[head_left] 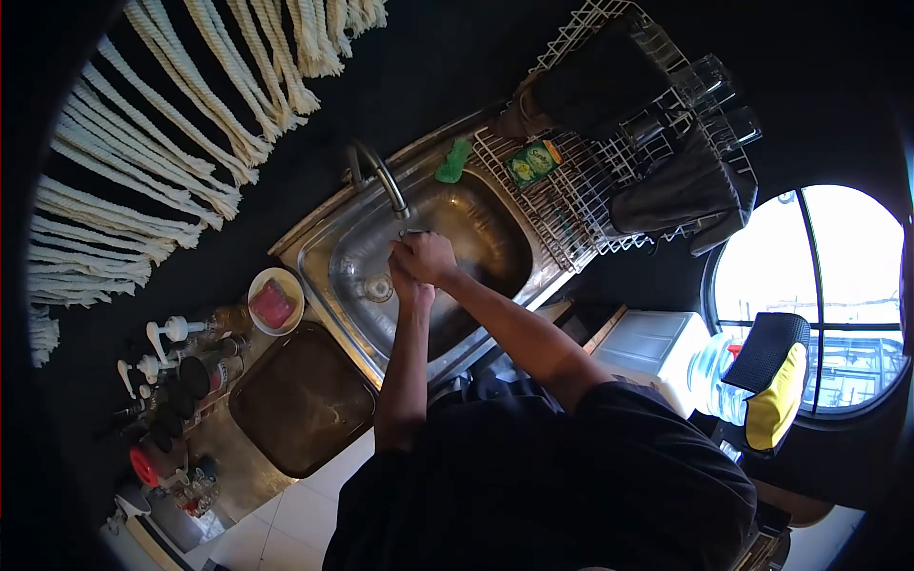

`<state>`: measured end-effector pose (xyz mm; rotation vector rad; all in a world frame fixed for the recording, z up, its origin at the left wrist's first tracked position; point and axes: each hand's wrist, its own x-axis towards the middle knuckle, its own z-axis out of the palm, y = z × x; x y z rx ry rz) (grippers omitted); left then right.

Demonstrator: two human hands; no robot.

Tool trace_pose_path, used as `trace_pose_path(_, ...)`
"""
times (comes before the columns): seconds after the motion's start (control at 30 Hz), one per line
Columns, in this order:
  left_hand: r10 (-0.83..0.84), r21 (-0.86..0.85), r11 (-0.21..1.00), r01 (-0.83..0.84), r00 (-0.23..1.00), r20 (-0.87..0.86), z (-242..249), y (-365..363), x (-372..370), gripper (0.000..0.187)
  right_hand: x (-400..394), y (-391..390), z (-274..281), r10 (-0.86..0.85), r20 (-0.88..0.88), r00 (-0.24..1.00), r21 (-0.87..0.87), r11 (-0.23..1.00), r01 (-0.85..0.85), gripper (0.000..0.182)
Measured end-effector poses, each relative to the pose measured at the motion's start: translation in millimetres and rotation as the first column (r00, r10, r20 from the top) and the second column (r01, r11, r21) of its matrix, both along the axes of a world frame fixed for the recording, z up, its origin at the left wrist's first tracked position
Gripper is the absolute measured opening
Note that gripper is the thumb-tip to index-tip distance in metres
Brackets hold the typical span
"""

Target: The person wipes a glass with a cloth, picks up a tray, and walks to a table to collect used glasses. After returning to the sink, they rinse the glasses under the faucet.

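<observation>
Over the metal sink [509, 214], just below the tip of the curved faucet [388, 186], my two hands are pressed together. My right hand [430, 257] lies on top with its fingers closed over the left. My left hand [404, 278] is closed beneath it, its fingers mostly covered. A small dark, shiny edge shows at the far side of the hands; I cannot make out whether it is an object or water. The round drain [378, 288] sits in the basin, left of my hands.
A green sponge [453, 162] lies on the sink's back edge. Right of it, a wire dish rack [581, 214] holds a green packet [533, 164], glasses and dark cloths. To the left are a bowl [297, 319] with something pink, a brown tray [305, 400] and several pump bottles [176, 328].
</observation>
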<state>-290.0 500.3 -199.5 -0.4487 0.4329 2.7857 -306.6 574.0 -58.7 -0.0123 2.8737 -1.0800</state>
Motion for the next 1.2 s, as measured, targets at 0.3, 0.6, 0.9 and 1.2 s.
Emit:
trace_pose_path(0.3,0.034,-0.125,0.992,-0.023,0.995,0.091,42.1,0.2,19.2,0.03,-0.3,4.6,-12.1,0.372,0.273,0.887,0.146,0.896,-0.42,0.035)
trace_pose_path(0.6,-0.208,-0.016,0.976,0.216,0.957,0.2,39.8,-31.3,16.7,0.047,-2.1,11.1,-2.9,0.772,0.312,0.554,0.278,0.484,-0.83,0.021)
trace_pose_path(0.9,0.093,-0.269,0.96,-0.083,0.995,0.024,37.3,-7.8,13.4,0.029,-31.0,26.5,-28.2,0.74,0.157,0.654,-0.061,0.669,-0.741,0.025)
trace_pose_path(1.2,0.098,-0.076,0.994,-0.079,0.949,0.3,64.3,3.3,22.6,0.033,-32.6,41.7,-12.0,0.851,0.048,0.523,-0.012,0.524,-0.852,0.031)
